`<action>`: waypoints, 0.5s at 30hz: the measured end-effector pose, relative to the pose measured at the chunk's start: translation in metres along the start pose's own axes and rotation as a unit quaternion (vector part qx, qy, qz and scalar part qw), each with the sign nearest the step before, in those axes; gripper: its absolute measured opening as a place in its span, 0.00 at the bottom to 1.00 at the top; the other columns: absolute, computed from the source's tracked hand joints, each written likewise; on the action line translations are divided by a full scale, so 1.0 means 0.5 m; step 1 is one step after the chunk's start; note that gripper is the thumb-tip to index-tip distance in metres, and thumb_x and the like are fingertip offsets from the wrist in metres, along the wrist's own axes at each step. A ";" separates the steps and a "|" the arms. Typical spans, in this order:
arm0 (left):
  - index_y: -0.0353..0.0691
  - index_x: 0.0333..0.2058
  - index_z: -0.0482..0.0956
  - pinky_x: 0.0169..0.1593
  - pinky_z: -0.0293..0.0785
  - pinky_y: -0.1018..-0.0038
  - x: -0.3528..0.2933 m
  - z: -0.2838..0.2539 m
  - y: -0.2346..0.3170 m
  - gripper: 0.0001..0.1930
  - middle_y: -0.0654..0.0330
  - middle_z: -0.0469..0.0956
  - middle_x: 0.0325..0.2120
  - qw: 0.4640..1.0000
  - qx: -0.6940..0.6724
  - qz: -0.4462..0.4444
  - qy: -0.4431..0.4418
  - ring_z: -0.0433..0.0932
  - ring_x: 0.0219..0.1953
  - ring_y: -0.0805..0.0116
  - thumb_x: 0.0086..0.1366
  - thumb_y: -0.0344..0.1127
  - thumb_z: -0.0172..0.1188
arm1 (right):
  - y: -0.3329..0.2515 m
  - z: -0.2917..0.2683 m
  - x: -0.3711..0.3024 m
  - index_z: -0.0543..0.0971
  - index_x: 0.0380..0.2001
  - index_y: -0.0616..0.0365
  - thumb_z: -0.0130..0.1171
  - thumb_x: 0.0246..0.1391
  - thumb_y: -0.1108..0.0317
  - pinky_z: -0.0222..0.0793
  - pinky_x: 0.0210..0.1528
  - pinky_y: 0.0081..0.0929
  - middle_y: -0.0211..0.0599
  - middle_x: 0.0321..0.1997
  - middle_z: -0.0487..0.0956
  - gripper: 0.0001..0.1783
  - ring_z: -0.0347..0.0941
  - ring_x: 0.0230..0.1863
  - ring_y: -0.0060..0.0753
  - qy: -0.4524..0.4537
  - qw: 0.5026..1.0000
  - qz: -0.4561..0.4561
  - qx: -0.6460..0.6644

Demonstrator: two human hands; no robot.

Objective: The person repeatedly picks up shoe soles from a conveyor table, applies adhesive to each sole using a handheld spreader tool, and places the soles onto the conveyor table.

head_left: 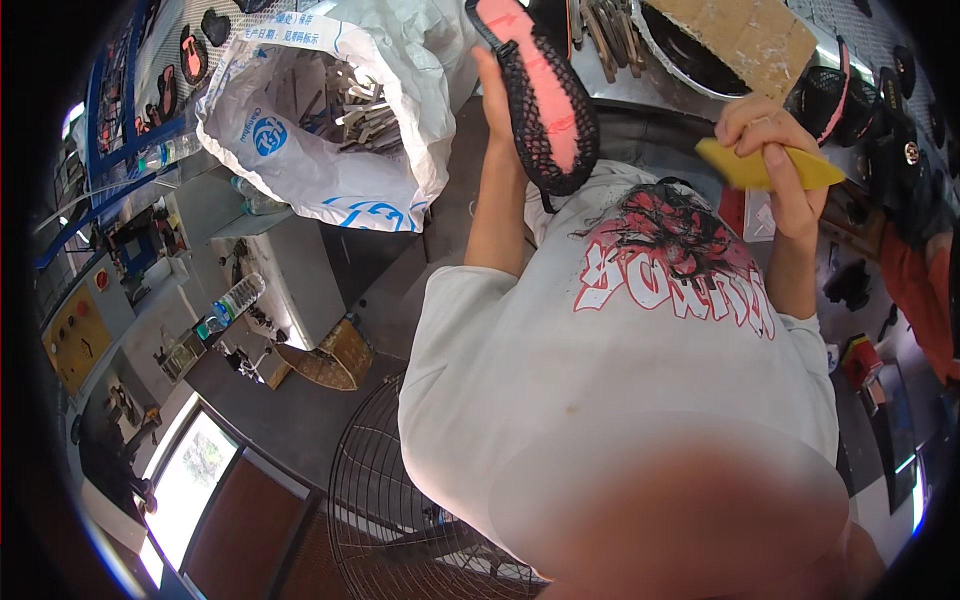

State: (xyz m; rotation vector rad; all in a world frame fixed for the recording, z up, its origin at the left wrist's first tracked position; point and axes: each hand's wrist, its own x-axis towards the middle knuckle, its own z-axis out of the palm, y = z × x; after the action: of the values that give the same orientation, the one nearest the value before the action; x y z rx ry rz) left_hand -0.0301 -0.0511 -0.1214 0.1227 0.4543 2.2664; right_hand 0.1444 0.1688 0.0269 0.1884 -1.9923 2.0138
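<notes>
While the right hand (785, 140) pinches a partly blurred yellow piece (748, 168) between thumb and bent fingers, the left hand (492, 105) grips a black mesh shoe (542, 95) at its edge, most of its fingers hidden behind. The shoe is held up in front of the body, pink sole face (562, 128) toward the viewer; the yellow piece stands well apart, to its right. A sound hold would probably keep the left digits off the pink face, brace the soft mesh from behind and leave the yellow piece's long edge uncovered, so that pressure stays even. Outward, to the left, opens a white sack (432, 130) containing thin strips (368, 108); beyond the hands lie a loose bundle (612, 40) and a tan board (748, 48).
</notes>
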 end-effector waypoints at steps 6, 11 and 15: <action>0.40 0.48 0.69 0.40 0.74 0.73 -0.012 -0.046 -0.002 0.39 0.61 0.75 0.37 0.970 0.229 0.050 0.063 0.74 0.36 0.69 0.61 0.72 0.34 | 0.120 0.074 -0.018 0.71 0.51 0.51 0.56 0.48 0.70 0.70 0.35 0.37 0.44 0.35 0.78 0.23 0.75 0.35 0.47 -0.063 0.897 0.123 -0.421; 0.40 0.49 0.68 0.40 0.74 0.72 -0.002 -0.051 -0.007 0.37 0.60 0.75 0.37 0.973 0.213 0.074 0.056 0.75 0.37 0.69 0.62 0.70 0.35 | 0.184 0.108 0.018 0.66 0.57 0.46 0.58 0.47 0.67 0.71 0.34 0.38 0.40 0.34 0.78 0.31 0.75 0.34 0.46 -0.099 0.808 0.201 -0.544; 0.39 0.49 0.68 0.40 0.74 0.72 -0.007 -0.044 -0.005 0.35 0.60 0.75 0.37 0.968 0.224 0.096 0.067 0.75 0.37 0.69 0.64 0.68 0.36 | 0.206 0.115 0.016 0.66 0.57 0.44 0.60 0.45 0.66 0.72 0.33 0.38 0.38 0.33 0.77 0.32 0.75 0.34 0.45 -0.136 0.781 0.221 -0.568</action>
State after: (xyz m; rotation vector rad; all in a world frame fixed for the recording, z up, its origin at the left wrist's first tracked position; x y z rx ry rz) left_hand -0.0308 -0.0585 -0.1424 0.2517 1.0640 2.3317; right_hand 0.0988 0.1137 -0.0670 -0.3092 -3.2615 0.5972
